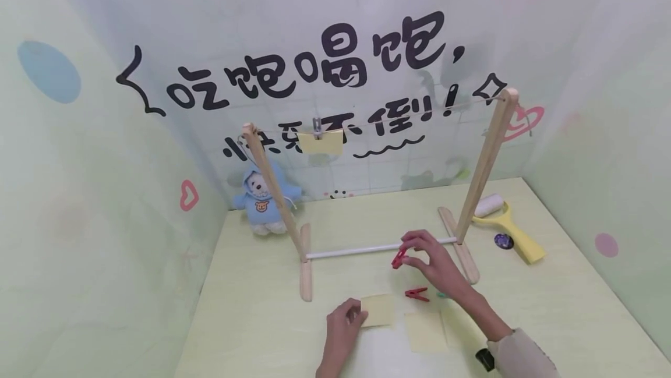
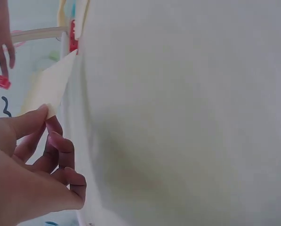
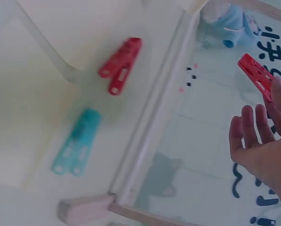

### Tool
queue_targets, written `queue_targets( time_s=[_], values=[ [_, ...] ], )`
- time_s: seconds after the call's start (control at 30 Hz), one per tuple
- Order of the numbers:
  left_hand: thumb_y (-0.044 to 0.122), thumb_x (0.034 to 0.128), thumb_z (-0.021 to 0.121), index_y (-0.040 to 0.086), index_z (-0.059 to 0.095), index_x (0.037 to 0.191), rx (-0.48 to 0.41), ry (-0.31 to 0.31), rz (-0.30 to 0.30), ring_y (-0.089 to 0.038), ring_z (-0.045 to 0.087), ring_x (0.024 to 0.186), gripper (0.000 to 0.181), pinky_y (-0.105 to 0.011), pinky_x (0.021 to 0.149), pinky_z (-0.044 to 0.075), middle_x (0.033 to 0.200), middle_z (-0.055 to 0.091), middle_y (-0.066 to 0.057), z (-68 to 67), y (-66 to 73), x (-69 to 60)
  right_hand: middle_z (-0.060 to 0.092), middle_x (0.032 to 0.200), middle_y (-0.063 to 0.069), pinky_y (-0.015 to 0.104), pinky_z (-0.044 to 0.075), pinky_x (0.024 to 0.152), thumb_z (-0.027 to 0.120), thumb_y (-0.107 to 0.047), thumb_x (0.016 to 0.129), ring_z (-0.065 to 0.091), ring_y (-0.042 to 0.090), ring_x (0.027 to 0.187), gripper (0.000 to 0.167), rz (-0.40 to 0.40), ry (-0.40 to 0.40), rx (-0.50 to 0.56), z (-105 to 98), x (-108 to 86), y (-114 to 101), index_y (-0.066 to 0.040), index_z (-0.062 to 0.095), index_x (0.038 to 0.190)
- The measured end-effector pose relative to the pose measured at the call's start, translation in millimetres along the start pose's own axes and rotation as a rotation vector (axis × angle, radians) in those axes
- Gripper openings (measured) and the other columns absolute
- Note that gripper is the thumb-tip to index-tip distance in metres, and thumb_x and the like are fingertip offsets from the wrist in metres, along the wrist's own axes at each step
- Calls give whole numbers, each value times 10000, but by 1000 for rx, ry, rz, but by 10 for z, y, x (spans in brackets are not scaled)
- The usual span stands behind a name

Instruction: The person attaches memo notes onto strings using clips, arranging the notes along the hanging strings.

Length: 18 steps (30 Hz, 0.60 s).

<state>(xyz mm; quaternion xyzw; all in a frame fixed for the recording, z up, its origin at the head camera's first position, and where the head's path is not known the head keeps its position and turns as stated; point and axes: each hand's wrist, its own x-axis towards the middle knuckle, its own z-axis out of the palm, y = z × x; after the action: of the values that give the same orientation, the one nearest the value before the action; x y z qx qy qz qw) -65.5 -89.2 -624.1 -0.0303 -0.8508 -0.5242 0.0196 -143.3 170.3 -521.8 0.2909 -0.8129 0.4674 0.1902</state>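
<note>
My left hand (image 1: 343, 328) pinches a pale yellow paper square (image 1: 378, 311) by its edge between thumb and fingers; in the left wrist view the paper (image 2: 51, 84) is lifted and tilted. Above the table, my right hand (image 1: 432, 261) holds a red clothespin (image 1: 398, 258) between thumb and fingertips, also seen as a red clothespin (image 3: 255, 75) in the right wrist view. A second red clothespin (image 1: 416, 294) and a teal clothespin (image 3: 77, 143) lie on the table below that hand. Nearby lies another yellow paper square (image 1: 426, 331).
A wooden stand (image 1: 487, 162) carries a string, where a clip (image 1: 317, 127) holds a hanging yellow paper (image 1: 327, 142). Its white bar (image 1: 356, 250) runs low across. A blue-clad plush toy (image 1: 264, 203) sits behind left; a yellow lint roller (image 1: 516, 238) and dark round object (image 1: 504, 242) lie right.
</note>
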Motion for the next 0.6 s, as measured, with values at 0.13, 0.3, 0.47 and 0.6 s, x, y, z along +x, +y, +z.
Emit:
queue_targets(
  time_s=[0.13, 0.3, 0.47, 0.6],
  values=[
    [354, 1016, 786, 169, 797, 1019, -67, 37, 98, 31, 536, 767, 185, -209, 638, 447, 863, 681, 143, 60, -200, 174, 672, 1249, 169, 80, 437, 1043, 852, 140, 826, 610, 307, 1197, 313, -27, 14, -28, -248, 250, -195, -42, 770, 1068],
    [278, 1049, 763, 78, 807, 1064, -127, 75, 124, -69, 588, 824, 204, -238, 694, 447, 940, 731, -4, -156, 328, 398, 661, 1302, 185, 71, 358, 1114, 865, 156, 801, 568, 259, 1291, 344, -64, 19, -47, -557, 539, -480, -50, 788, 1066],
    [191, 1028, 784, 29, 799, 1069, -170, 73, 28, -56, 565, 888, 168, -220, 783, 422, 1039, 722, -78, -420, 1077, 678, 637, 1352, 195, 79, 387, 1098, 870, 183, 777, 539, 161, 1328, 362, -120, 36, -69, -841, 832, -766, -22, 800, 1066],
    [202, 1046, 766, 22, 803, 1111, -207, 68, 53, -67, 540, 891, 195, -217, 802, 420, 1042, 702, -81, -572, 1468, 919, 619, 1378, 194, 78, 409, 1053, 878, 167, 791, 520, 114, 1316, 333, -139, 45, -111, -1016, 1055, -966, -9, 802, 1064]
  ],
)
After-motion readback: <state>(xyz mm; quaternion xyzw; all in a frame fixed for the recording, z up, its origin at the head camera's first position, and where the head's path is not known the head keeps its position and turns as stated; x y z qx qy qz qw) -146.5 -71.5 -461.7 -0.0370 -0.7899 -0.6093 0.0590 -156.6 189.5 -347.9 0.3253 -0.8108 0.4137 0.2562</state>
